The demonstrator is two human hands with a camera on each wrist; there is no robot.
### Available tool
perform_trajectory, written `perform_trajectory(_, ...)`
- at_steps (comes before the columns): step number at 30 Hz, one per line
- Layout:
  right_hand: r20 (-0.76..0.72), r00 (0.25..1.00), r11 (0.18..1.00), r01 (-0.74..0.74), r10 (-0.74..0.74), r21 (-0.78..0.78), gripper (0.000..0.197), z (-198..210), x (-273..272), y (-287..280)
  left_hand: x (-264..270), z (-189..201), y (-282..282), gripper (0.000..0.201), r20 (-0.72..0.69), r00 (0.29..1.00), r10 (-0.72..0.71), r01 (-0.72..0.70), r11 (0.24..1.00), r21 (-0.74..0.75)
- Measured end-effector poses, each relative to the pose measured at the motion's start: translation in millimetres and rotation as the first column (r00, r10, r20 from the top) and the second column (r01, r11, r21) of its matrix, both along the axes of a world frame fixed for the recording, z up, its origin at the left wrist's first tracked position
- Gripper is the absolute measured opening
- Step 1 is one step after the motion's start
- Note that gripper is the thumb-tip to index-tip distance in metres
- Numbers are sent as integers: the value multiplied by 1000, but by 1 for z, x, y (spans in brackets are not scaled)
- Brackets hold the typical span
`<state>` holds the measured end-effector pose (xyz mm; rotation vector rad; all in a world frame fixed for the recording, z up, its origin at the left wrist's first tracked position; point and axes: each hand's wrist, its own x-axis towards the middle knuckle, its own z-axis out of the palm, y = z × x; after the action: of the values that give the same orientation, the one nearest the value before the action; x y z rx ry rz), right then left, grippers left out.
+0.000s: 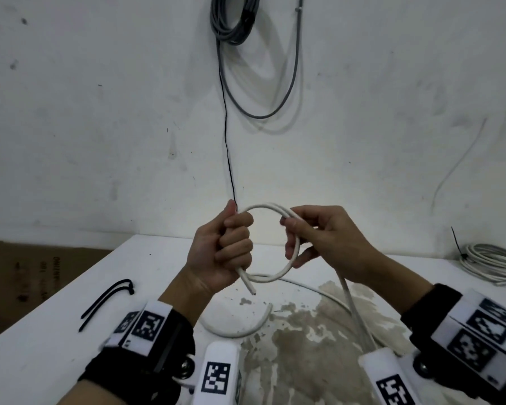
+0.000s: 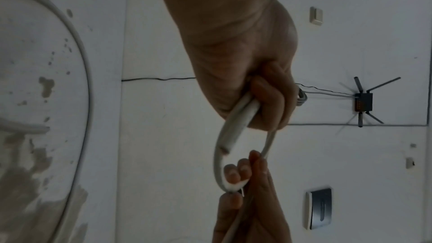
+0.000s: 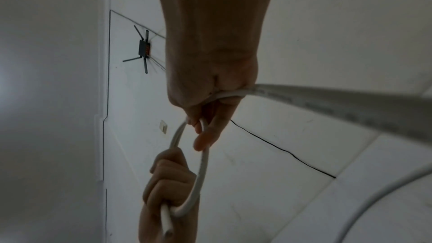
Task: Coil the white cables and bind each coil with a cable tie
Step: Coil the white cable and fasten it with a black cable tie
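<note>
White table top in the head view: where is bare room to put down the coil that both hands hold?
Bare patch on the white table top: between the black cable ties and the left hand. Crowded: the stained middle with loose white cable, and the far right corner with the bound white coil.

Head view bright, wrist views dim, distorted

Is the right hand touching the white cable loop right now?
Touching. The head view shows the right hand with fingers curled round the white cable loop.
</note>
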<state>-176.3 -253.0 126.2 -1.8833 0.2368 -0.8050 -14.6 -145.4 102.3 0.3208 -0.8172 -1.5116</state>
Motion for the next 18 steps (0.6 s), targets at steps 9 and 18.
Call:
perform_trajectory(9,156,967,977,185,-200,108,27,2,10,-8,-17,-1,-11,36,1,867,498,-498,867,10)
perform_trajectory(18,136,951,944,245,-279,222,22,-14,14,-7,-27,-4,-21,40,-33,874,485,-482,874,63)
